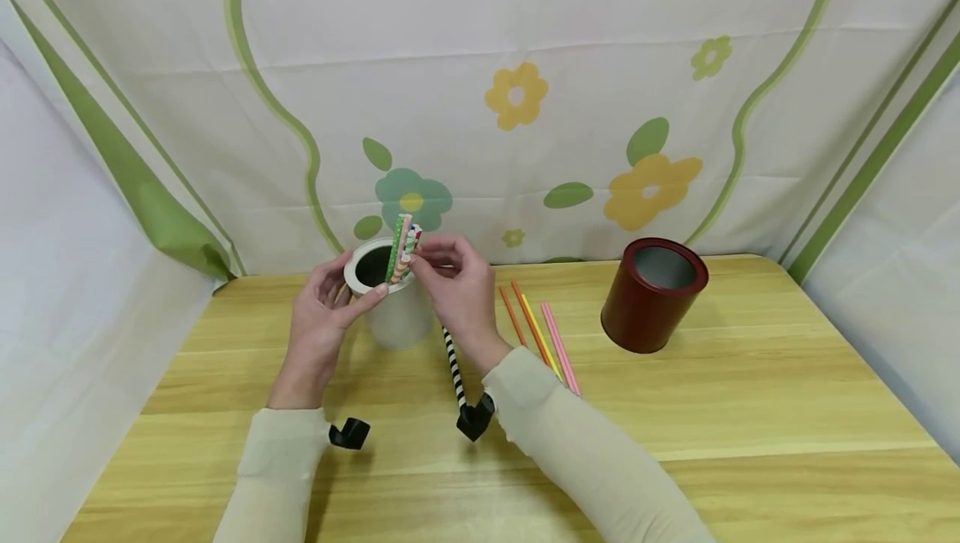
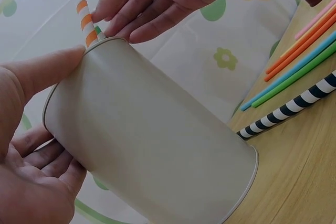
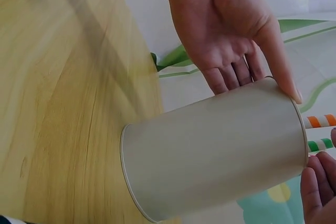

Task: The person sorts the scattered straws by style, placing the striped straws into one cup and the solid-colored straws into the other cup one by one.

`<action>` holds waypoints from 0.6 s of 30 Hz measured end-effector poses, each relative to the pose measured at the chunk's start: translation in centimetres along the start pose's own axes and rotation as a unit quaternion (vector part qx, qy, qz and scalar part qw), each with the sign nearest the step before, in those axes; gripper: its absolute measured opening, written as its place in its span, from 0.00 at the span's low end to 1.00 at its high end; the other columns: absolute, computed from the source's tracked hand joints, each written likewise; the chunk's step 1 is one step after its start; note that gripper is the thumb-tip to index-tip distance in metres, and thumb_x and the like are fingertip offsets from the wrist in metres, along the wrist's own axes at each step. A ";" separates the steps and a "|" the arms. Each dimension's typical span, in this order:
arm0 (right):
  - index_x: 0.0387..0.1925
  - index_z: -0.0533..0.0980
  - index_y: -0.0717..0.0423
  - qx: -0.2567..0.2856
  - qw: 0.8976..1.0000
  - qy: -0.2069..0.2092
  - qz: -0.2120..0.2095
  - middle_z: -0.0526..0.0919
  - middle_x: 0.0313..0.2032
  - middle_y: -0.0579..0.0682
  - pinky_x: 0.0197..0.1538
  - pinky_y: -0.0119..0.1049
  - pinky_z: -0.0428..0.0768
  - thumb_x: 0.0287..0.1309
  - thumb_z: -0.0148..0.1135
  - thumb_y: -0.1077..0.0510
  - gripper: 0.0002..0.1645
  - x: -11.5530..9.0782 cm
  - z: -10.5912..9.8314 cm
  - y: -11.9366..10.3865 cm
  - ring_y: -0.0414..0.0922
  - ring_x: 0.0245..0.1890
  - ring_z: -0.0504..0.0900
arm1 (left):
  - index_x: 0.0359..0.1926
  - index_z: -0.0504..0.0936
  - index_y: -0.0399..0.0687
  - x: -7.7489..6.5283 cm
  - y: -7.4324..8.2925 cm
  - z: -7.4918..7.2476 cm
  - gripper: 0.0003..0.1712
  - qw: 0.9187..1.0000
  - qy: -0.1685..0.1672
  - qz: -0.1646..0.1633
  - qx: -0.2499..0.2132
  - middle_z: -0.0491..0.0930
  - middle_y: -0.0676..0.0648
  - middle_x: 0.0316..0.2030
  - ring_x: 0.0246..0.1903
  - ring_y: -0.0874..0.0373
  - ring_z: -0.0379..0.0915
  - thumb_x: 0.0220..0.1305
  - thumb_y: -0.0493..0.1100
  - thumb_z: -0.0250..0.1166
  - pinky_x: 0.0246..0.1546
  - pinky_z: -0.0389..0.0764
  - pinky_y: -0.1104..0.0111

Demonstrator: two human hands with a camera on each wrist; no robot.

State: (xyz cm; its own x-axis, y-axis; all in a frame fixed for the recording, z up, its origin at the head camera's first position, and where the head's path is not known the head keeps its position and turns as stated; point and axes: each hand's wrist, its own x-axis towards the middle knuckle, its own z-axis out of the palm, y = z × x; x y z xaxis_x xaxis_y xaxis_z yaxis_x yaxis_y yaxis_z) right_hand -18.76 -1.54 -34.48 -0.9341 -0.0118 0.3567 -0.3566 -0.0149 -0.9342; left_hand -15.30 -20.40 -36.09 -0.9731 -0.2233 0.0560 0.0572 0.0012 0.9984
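Note:
A whitish can stands on the table with several patterned paper straws leaning out of its mouth. My left hand grips the can near its rim, thumb on the near edge and fingers on the far left side. At the opposite side of the rim, my right hand pinches at the bunch of straws between thumb and fingers. In the left wrist view an orange-striped straw sticks up past the rim; a green-striped straw shows beside it in the right wrist view.
A black-and-white striped straw lies right of the can. Plain orange, yellow and pink straws lie farther right, with blue and green ones near them. A dark red can stands at the right, before a flowered curtain.

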 end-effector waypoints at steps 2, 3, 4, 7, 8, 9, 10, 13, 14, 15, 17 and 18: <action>0.50 0.84 0.58 -0.003 1.000 0.005 0.000 0.93 0.47 0.52 0.55 0.35 0.91 0.66 0.76 0.57 0.14 0.1 -0.2 0.1 0.46 0.49 0.90 | 0.81 0.63 0.44 0.0 0.0 0.0 0.48 1.000 0.000 -0.001 0.000 0.64 0.44 0.80 0.83 0.53 0.56 0.66 0.34 0.77 0.87 0.58 0.60; 0.49 0.84 0.58 -0.004 1.000 0.009 0.000 0.93 0.47 0.52 0.55 0.36 0.91 0.66 0.76 0.56 0.14 0.1 -0.3 0.2 0.46 0.49 0.90 | 0.81 0.63 0.44 0.0 0.0 0.0 0.48 1.000 -0.001 -0.001 0.001 0.64 0.44 0.80 0.83 0.53 0.56 0.66 0.34 0.77 0.87 0.58 0.60; 0.49 0.84 0.58 -0.006 1.000 0.014 0.001 0.93 0.46 0.52 0.54 0.35 0.91 0.67 0.76 0.56 0.14 0.1 -0.5 0.3 0.46 0.48 0.90 | 0.81 0.63 0.44 0.0 0.0 0.0 0.48 1.000 -0.001 -0.002 0.000 0.64 0.44 0.80 0.82 0.53 0.56 0.66 0.34 0.77 0.87 0.58 0.60; 0.47 0.85 0.56 -0.010 1.000 0.027 0.007 0.93 0.45 0.53 0.50 0.34 0.91 0.67 0.76 0.55 0.12 0.2 -1.0 0.8 0.46 0.46 0.90 | 0.81 0.63 0.44 0.0 0.1 0.0 0.48 1.000 -0.002 -0.002 0.001 0.63 0.44 0.80 0.82 0.53 0.56 0.66 0.34 0.77 0.86 0.58 0.61; 0.47 0.85 0.56 -0.011 0.999 0.031 0.012 0.93 0.44 0.53 0.48 0.34 0.91 0.67 0.76 0.55 0.12 0.2 -1.1 1.0 0.46 0.45 0.90 | 0.82 0.63 0.44 -0.1 0.1 0.0 0.48 1.000 -0.002 -0.002 0.002 0.63 0.44 0.81 0.82 0.53 0.56 0.66 0.34 0.77 0.86 0.58 0.61; 0.46 0.86 0.56 -0.016 0.999 0.033 0.020 0.92 0.43 0.53 0.46 0.33 0.91 0.67 0.76 0.55 0.11 0.2 -1.3 1.2 0.45 0.44 0.90 | 0.81 0.63 0.44 -0.1 0.1 0.0 0.48 1.000 -0.002 0.000 0.001 0.63 0.43 0.80 0.82 0.53 0.56 0.66 0.34 0.77 0.86 0.58 0.61; 0.46 0.86 0.55 -0.021 0.999 0.033 0.028 0.92 0.43 0.53 0.45 0.33 0.90 0.67 0.76 0.55 0.11 0.2 -1.5 1.5 0.45 0.43 0.89 | 0.81 0.63 0.43 0.0 0.1 0.0 0.48 1.000 -0.002 0.001 0.001 0.63 0.43 0.80 0.82 0.53 0.57 0.66 0.34 0.77 0.86 0.59 0.62; 0.44 0.86 0.54 -0.049 0.996 0.025 0.067 0.91 0.40 0.51 0.42 0.32 0.89 0.66 0.76 0.53 0.10 0.1 -2.0 2.3 0.44 0.40 0.88 | 0.81 0.64 0.43 0.0 0.1 0.0 0.47 1.000 -0.002 0.006 -0.001 0.64 0.43 0.80 0.82 0.52 0.58 0.65 0.32 0.76 0.86 0.59 0.63; 0.43 0.86 0.54 -0.063 0.995 0.019 0.080 0.91 0.40 0.51 0.41 0.33 0.89 0.66 0.77 0.53 0.10 0.0 -2.1 2.6 0.43 0.40 0.88 | 0.81 0.64 0.42 0.0 0.1 0.0 0.47 1.000 -0.002 0.007 -0.002 0.64 0.43 0.80 0.82 0.52 0.58 0.65 0.32 0.76 0.85 0.60 0.63; 0.43 0.86 0.53 -0.080 0.992 0.011 0.094 0.91 0.39 0.51 0.41 0.33 0.89 0.65 0.77 0.53 0.10 0.0 -2.3 2.9 0.43 0.39 0.88 | 0.81 0.64 0.42 0.0 0.1 0.0 0.47 1.000 -0.002 0.009 -0.003 0.65 0.43 0.80 0.81 0.52 0.58 0.65 0.32 0.76 0.85 0.60 0.63; 0.41 0.86 0.53 -0.119 0.986 -0.006 0.119 0.91 0.39 0.51 0.41 0.34 0.89 0.64 0.78 0.54 0.10 -0.1 -2.5 3.5 0.43 0.38 0.88 | 0.80 0.64 0.42 0.0 0.0 0.0 0.47 1.000 -0.002 0.009 -0.003 0.65 0.42 0.79 0.81 0.52 0.58 0.65 0.31 0.76 0.85 0.60 0.63; 0.41 0.86 0.53 -0.139 0.982 -0.015 0.129 0.91 0.39 0.51 0.40 0.34 0.89 0.63 0.79 0.54 0.10 -0.1 -2.6 3.7 0.43 0.38 0.88 | 0.80 0.64 0.42 -0.1 0.0 0.0 0.47 1.000 -0.002 0.009 -0.004 0.65 0.42 0.79 0.81 0.52 0.58 0.65 0.31 0.76 0.86 0.60 0.63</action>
State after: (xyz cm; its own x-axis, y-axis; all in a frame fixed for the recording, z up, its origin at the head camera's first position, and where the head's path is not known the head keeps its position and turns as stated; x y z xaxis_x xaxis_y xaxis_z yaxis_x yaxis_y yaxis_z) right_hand -20.05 0.97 -38.03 -0.9945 -0.0088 0.1046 -0.1032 0.2656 -0.9585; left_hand -15.25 -20.39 -36.08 -0.9727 -0.2198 0.0748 0.0771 -0.0017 0.9970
